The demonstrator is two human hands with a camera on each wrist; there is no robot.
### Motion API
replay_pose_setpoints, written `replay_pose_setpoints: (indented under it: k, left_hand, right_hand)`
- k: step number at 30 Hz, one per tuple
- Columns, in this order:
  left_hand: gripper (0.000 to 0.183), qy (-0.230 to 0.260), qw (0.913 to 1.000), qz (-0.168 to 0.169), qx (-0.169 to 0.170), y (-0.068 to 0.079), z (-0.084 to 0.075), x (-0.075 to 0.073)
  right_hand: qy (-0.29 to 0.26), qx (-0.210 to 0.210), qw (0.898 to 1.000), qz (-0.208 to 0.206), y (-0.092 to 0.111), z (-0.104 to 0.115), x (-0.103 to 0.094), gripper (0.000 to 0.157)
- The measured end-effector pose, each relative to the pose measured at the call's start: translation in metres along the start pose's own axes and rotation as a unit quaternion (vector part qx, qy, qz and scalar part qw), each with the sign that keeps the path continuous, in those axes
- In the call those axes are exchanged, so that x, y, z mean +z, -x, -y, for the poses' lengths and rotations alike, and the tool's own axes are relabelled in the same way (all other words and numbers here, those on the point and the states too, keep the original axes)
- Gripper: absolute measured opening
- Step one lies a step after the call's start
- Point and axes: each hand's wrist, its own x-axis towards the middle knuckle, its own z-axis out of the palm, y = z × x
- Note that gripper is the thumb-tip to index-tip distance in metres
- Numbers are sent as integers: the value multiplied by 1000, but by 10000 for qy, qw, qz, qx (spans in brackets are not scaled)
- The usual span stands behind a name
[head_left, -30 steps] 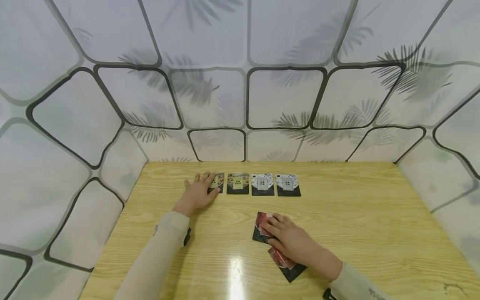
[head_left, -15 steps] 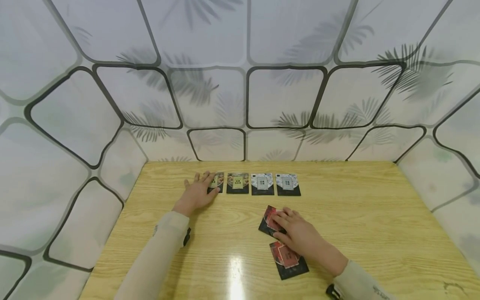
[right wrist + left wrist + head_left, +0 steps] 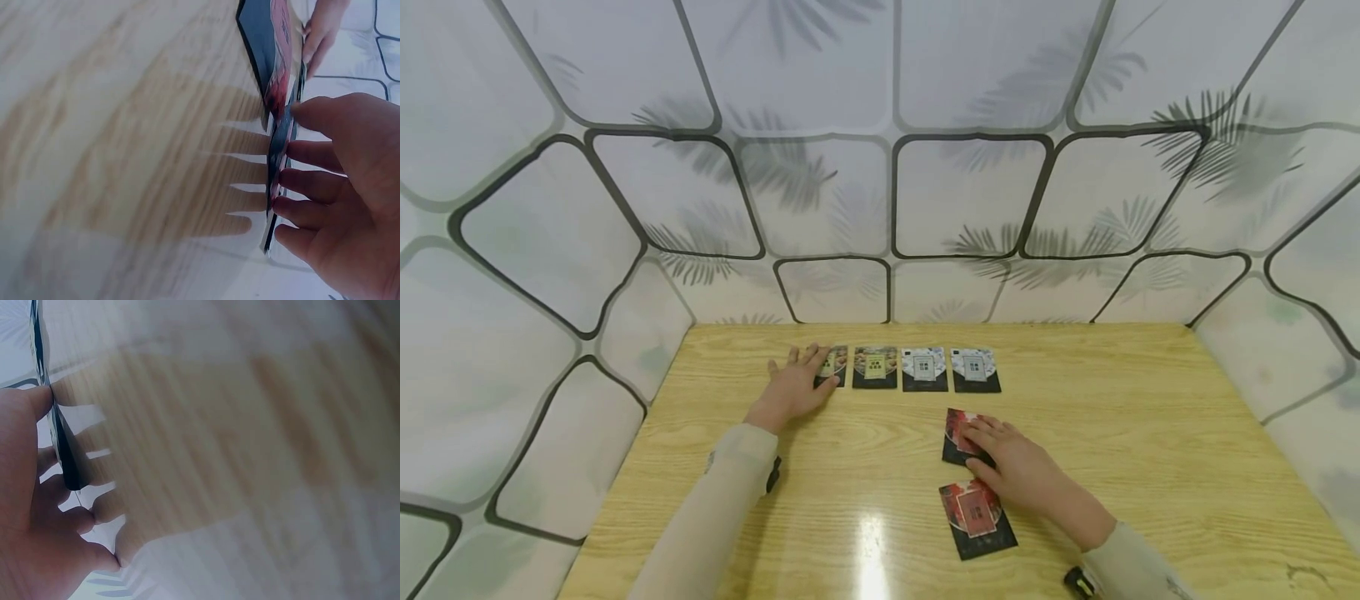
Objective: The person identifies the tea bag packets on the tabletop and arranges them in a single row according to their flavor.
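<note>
My left hand (image 3: 793,385) lies with spread fingers over the left part of a flat yellow-and-black packet (image 3: 840,360), the leftmost of a row. In the left wrist view this packet (image 3: 70,464) shows edge-on, with thumb and fingers at it. My right hand (image 3: 1018,468) rests its fingertips on a red-and-black packet (image 3: 954,450), hiding that packet's right side. Seen edge-on in the right wrist view, the packet (image 3: 273,159) lies flat under the fingertips. Close below the right thumb, a second red-and-black packet (image 3: 977,518) lies slightly turned.
Right of the left hand, the row continues with another yellow-and-black packet (image 3: 875,367) and two white-and-black packets (image 3: 925,369) (image 3: 976,370). All lie on a wooden table (image 3: 1135,433). Patterned fabric walls (image 3: 970,200) rise along its back and sides.
My right hand has slid the upper red packet to the right and slightly away from me, straightening it. The lower red packet has turned straighter too. My left hand has stayed put.
</note>
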Motion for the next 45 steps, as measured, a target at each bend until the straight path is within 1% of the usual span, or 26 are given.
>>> replay_pose_setpoints:
  k: [8, 12, 15, 18, 27, 32, 38, 45]
  left_hand:
    - [73, 44, 10000, -14, 16, 1, 0, 0]
    - [73, 24, 10000, -4, 0, 0, 1, 1]
    - [73, 16, 10000, -6, -8, 1, 0, 0]
    - [74, 14, 10000, 22, -21, 1, -1, -2]
    - [74, 81, 10000, 39, -42, 3, -1, -3]
    - [74, 91, 9999, 26, -34, 2, -1, -3]
    - [74, 108, 9999, 33, -35, 2, -2, -3]
    - [74, 145, 9999, 27, -20, 1, -1, -2]
  right_hand:
    - [-118, 245, 9996, -23, 2, -9, -1, 51]
    - [-156, 340, 9993, -6, 4, -14, -2, 55]
    - [-175, 318, 9993, 50, 5, -20, -4, 57]
    - [-205, 259, 9994, 70, 7, -25, -5, 56]
    - [-297, 102, 9995, -97, 13, -35, -12, 52]
    - [-364, 197, 9990, -163, 14, -38, -13, 48]
    - [-258, 352, 9987, -274, 14, -44, -14, 49]
    - [-337, 359, 9981, -363, 15, -53, -19, 48]
